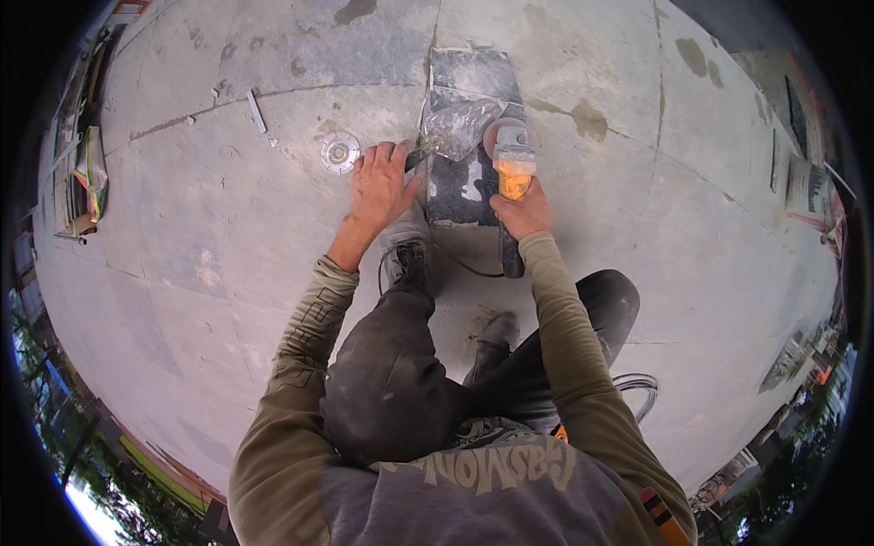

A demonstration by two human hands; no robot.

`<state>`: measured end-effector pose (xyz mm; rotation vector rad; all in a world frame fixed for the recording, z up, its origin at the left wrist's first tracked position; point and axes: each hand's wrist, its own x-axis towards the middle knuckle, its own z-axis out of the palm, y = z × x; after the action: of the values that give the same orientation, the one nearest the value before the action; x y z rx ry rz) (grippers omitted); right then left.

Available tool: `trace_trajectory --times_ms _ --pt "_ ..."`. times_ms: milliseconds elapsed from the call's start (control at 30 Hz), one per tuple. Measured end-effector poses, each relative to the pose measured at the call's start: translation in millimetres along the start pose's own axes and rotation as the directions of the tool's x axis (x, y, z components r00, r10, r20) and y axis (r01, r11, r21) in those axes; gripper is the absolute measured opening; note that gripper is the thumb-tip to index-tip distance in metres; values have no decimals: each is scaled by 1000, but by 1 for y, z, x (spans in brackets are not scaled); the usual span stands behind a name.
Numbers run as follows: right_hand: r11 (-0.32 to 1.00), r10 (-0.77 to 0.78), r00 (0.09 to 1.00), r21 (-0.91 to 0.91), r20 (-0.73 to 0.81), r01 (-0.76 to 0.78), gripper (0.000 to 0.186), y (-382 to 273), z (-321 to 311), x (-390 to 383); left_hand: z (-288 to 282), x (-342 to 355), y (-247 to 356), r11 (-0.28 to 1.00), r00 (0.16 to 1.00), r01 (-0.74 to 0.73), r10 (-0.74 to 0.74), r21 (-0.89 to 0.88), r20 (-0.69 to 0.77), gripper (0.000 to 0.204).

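Observation:
My right hand (526,211) is wrapped around the body of a yellow and black angle grinder (515,173). Its reddish-brown disc (497,136) is over the right side of a dark stone slab (460,193) with pale wet-looking patches, lying on the floor. A crumpled clear plastic bag (452,130) covers the slab's middle. At the slab's left edge, my left hand (381,189) is closed, knuckles up, on a short dark strip (415,158); most of the strip is hidden by the hand and bag. A round segmented disc (340,153) lies on the floor beside my left fingers.
My left shoe (407,264) stands close to the slab's near left corner. The grinder's black cord (469,268) runs across the floor by my feet. A thin pale strip (257,111) lies at the far left. A coiled cable (639,389) is beside my right hip.

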<state>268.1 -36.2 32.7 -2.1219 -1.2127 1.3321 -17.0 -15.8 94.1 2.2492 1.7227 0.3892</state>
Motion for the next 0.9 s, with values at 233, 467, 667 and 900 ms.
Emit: trace_trajectory --times_ms 233,467,667,900 --pt "943 -63 995 -322 84 87 70 -32 20 3 55 13 -48 995 949 60 -82 81 304 51" --pt "950 -148 989 -283 -30 133 69 -30 15 22 56 20 -54 991 945 2 -45 134 323 48" --pt "886 -118 985 -433 130 163 71 -44 23 24 52 20 -54 997 940 17 -44 81 338 47" --pt "894 -121 984 -416 131 166 70 -50 19 23 48 21 -56 995 926 41 -73 94 370 43"
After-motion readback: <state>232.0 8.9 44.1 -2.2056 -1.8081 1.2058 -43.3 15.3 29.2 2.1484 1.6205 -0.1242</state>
